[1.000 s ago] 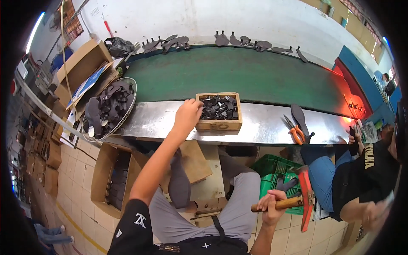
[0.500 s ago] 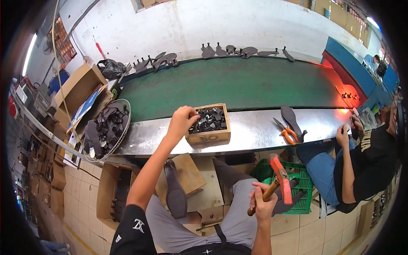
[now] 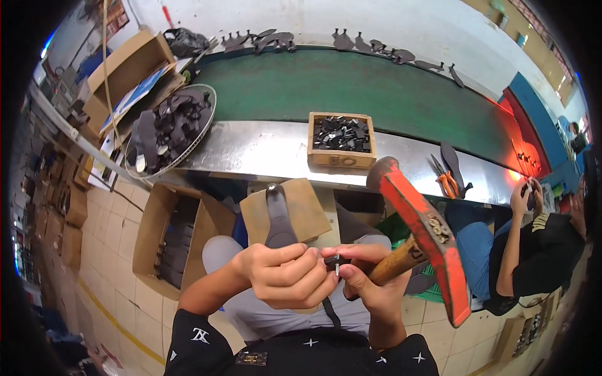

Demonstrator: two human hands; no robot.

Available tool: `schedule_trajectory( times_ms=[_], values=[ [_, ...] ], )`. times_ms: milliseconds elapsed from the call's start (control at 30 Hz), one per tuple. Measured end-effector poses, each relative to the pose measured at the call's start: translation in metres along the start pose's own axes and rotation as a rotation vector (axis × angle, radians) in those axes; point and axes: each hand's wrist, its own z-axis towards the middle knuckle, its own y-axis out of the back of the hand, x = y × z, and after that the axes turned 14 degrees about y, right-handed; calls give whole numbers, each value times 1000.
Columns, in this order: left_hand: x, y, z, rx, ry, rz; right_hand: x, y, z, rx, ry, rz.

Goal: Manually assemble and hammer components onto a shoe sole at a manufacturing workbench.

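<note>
In front of my lap my left hand pinches a small black heel tip with a silver pin. The thumb and forefinger of my right hand meet it from the other side. That same hand keeps hold of a hammer, its wooden handle in the palm and its worn red head pointing up and away. Just beyond my left hand, a dark shoe sole with a heel lies on a tan board. A wooden box of black heel tips stands on the metal bench edge.
A wire basket heaped with dark soles sits at bench left. Below it is a cardboard box of soles. Orange-handled pliers and another sole lie rightward. Behind runs a green belt. A co-worker sits at right.
My left hand has come back from the wooden box with a heel tip and met my right hand. The hammer has come closer and higher in view. The view has shifted.
</note>
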Motion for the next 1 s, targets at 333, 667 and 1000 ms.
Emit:
schedule_trajectory(
  times_ms=[333, 667, 1000],
  values=[
    [-50, 22, -41, -108, 1229, -865, -52, -32, -21, -47, -94, 317],
    [-23, 51, -48, 92, 927, -383, -71, -34, -3, 37, -266, 270],
    [51, -25, -155, 197, 1430, -54, -125, -28, 52, 159, -147, -199]
  ],
)
